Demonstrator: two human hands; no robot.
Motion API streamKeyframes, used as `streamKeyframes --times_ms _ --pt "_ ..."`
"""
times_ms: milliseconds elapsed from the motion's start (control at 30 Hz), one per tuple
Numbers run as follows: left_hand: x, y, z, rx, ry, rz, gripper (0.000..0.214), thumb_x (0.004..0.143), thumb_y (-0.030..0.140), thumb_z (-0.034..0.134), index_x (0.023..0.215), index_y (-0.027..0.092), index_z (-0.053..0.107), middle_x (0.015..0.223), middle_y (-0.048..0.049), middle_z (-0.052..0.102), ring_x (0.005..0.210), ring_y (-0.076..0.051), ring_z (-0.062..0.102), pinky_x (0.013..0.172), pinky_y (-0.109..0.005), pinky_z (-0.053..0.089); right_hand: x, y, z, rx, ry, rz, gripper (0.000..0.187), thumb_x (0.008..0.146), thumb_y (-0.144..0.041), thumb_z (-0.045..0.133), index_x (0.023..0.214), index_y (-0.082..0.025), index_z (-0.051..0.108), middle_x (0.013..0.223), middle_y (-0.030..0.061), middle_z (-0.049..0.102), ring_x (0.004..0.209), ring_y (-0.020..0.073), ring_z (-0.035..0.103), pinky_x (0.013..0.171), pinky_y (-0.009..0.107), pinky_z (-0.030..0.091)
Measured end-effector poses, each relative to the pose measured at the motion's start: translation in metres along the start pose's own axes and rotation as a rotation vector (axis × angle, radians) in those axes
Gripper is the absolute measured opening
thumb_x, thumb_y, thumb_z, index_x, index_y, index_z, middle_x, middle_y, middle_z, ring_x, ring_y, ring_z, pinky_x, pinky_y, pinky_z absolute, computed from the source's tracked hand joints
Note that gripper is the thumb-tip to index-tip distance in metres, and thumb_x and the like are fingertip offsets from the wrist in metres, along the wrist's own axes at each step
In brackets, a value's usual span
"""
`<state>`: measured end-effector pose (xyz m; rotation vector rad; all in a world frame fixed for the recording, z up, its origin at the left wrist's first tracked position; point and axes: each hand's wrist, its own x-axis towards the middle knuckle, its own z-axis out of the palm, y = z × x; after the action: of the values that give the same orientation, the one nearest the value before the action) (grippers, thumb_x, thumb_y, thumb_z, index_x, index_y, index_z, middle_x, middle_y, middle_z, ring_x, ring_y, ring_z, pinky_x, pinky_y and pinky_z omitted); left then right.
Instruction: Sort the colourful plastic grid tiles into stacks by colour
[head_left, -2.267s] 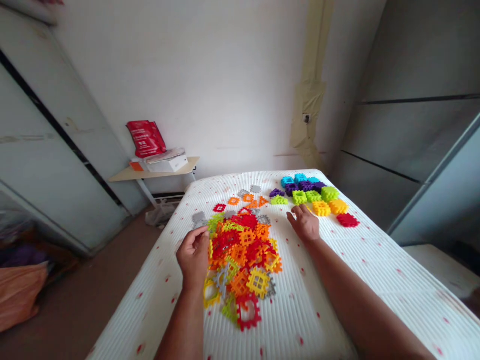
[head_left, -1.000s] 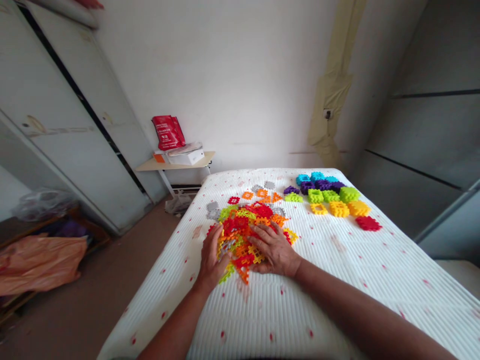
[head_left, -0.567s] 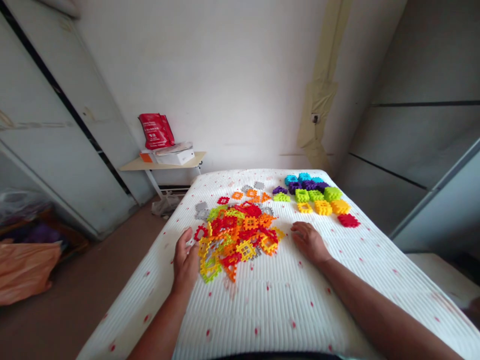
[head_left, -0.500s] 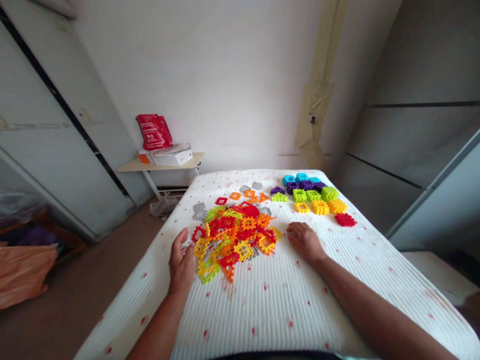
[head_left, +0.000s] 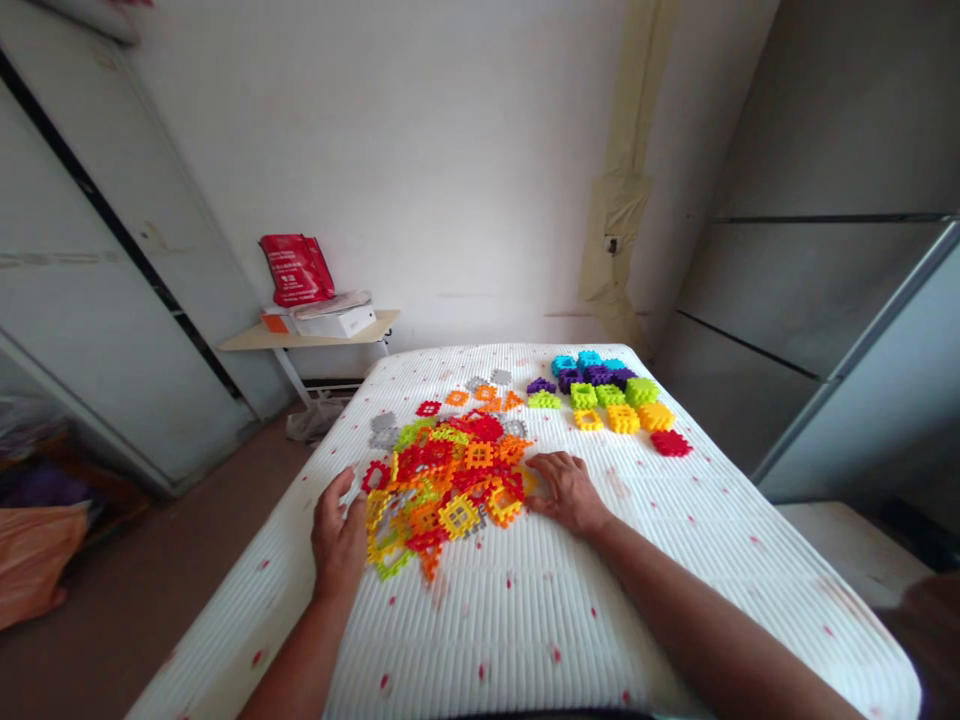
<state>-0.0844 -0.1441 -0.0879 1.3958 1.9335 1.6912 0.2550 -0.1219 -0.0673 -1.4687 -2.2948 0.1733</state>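
Plastic waffle blocks (head_left: pixel 442 490), light and stiff by the look of them and best pinched by their lattice edges, are heaped on the white quilted bedcover (head_left: pixel 480 640), with the left hand (head_left: pixel 339 535) held just beside the heap and the right hand (head_left: pixel 566 492) laid against it, hands apart and nothing clamped.

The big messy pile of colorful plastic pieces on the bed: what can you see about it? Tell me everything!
The pile is a loose heap of flat plastic waffle blocks, square with grid holes and notched edges, in red, orange, yellow, lime green and grey. They lie overlapping, some tilted, on a white ribbed bedspread with red specks. The right hand's fingers touch its right edge, and the left hand sits just beside its left edge.
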Motion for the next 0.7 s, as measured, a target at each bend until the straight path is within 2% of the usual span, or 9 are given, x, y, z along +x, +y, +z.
streamKeyframes --times_ms 233,433,500,600,700 --pt "0.000 0.003 0.000 0.044 -0.002 0.001 0.049 0.076 0.041 0.048 0.120 0.021 0.052 0.119 -0.0081 0.056 0.111 -0.025 0.052 0.098 -0.040 0.038 0.001 -0.004 0.003 0.041 0.029 -0.115 0.028 0.081 -0.032 0.057 0.106 -0.021 0.061 0.107 0.0059 0.063 0.099 0.0215 0.052 0.087 0.036 0.036" --pt "0.000 0.001 0.000 0.064 0.005 -0.009 0.048 0.077 0.044 0.047 0.120 0.021 0.052 0.118 -0.0078 0.058 0.109 -0.026 0.053 0.096 -0.042 0.039 0.002 0.003 0.003 0.168 0.133 -0.032 0.034 0.075 -0.022 0.056 0.109 -0.018 0.060 0.109 0.0065 0.063 0.102 0.0209 0.054 0.089 0.035 0.039" --pt "0.000 -0.001 0.000 0.045 0.008 -0.011 0.049 0.077 0.044 0.047 0.121 0.021 0.052 0.118 -0.0080 0.057 0.109 -0.026 0.053 0.097 -0.041 0.039 0.001 0.008 -0.003 0.205 0.199 -0.007 0.034 0.074 -0.023 0.055 0.107 -0.018 0.061 0.107 0.0066 0.064 0.100 0.0208 0.056 0.089 0.035 0.040" --pt "0.001 -0.003 0.000 0.031 0.006 -0.011 0.050 0.077 0.044 0.047 0.121 0.021 0.051 0.119 -0.0078 0.057 0.109 -0.025 0.053 0.097 -0.040 0.039 0.000 0.019 -0.020 0.248 0.294 0.042 0.033 0.075 -0.030 0.054 0.104 -0.017 0.063 0.095 0.0059 0.066 0.085 0.0193 0.059 0.085 0.034 0.042" --pt "0.002 -0.002 0.001 0.057 0.002 -0.046 0.050 0.077 0.044 0.047 0.121 0.021 0.051 0.119 -0.0071 0.057 0.107 -0.024 0.055 0.097 -0.039 0.040 -0.001 0.029 -0.037 0.311 0.334 0.124 0.032 0.077 -0.036 0.052 0.098 -0.016 0.065 0.081 0.0041 0.067 0.073 0.0176 0.059 0.078 0.033 0.043"
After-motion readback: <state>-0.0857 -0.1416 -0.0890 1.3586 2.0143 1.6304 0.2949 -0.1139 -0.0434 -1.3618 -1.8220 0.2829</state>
